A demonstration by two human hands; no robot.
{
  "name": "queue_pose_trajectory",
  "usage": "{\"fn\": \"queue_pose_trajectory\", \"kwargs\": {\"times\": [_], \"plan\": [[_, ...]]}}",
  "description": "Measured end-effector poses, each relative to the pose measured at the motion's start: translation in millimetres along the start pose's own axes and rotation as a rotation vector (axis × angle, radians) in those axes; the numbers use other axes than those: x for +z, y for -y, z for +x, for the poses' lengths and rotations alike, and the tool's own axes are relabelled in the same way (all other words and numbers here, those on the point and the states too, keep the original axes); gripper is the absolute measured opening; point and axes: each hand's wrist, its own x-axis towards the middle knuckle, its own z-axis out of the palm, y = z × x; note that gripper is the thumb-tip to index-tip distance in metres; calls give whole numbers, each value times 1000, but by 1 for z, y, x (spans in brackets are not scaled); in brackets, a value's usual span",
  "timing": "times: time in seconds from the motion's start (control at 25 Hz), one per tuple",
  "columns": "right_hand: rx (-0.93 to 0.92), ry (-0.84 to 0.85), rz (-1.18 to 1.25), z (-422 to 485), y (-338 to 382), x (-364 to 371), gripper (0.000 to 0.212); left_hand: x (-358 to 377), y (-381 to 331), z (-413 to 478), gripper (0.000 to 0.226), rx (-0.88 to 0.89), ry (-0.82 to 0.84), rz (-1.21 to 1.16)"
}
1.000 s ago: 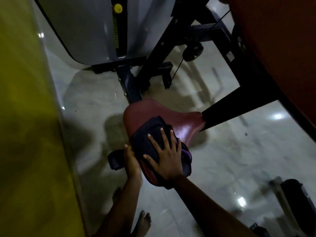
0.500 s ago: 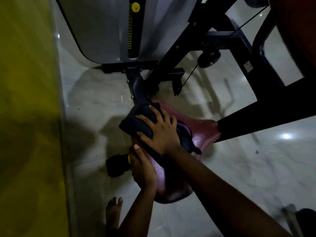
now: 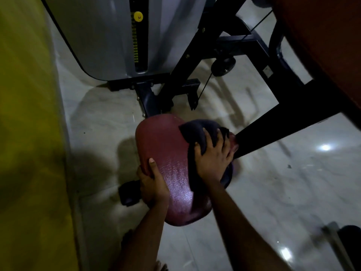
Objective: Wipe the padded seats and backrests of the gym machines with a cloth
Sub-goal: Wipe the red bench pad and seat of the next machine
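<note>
Left hand (image 3: 152,184) clamps the seat (image 3: 170,153) by its left edge, thumb on top, fingers curled under (tips out of view). Seat sits low, centre frame. Cloth (image 3: 199,130) is bunched on the seat's right end, with the right hand (image 3: 213,157) pressing down, fingers dug into it. Risk: knuckles are just beside the black bar (image 3: 283,124). A hard stroke could jam them, or the bunched cloth could slide off the edge. Light is dim. Seat underside hidden, red pad (image 3: 332,45) top right cut off.
</note>
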Motion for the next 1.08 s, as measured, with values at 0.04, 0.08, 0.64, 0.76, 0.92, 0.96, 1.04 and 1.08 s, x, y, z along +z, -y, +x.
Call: {"fn": "queue_pose_trajectory", "kwargs": {"times": [0.04, 0.08, 0.64, 0.76, 0.92, 0.96, 1.04, 1.08], "plan": [[59, -16, 20, -19, 9, 3, 63, 0, 0, -1, 65, 1, 5, 1], [58, -25, 18, -41, 18, 6, 61, -2, -1, -3, 67, 0, 8, 0], [32, 50, 113, 36, -49, -14, 67, 0, 11, -6, 61, 129, -40, 16], [363, -22, 399, 29, -44, -10, 58, -2, 8, -9, 58, 119, -18, 0], [584, -123, 672, 16, -34, -2, 76, -1, 10, -9, 57, 116, -26, -18], [592, -108, 693, 8, -32, 0, 79, -1, 10, -9, 57, 110, -21, -23], [566, -32, 680, -15, -27, 1, 77, -2, 10, -10, 58, 94, -13, -23], [517, 2, 658, -30, -25, -1, 76, -2, 9, -11, 58, 88, -12, -21]]}}
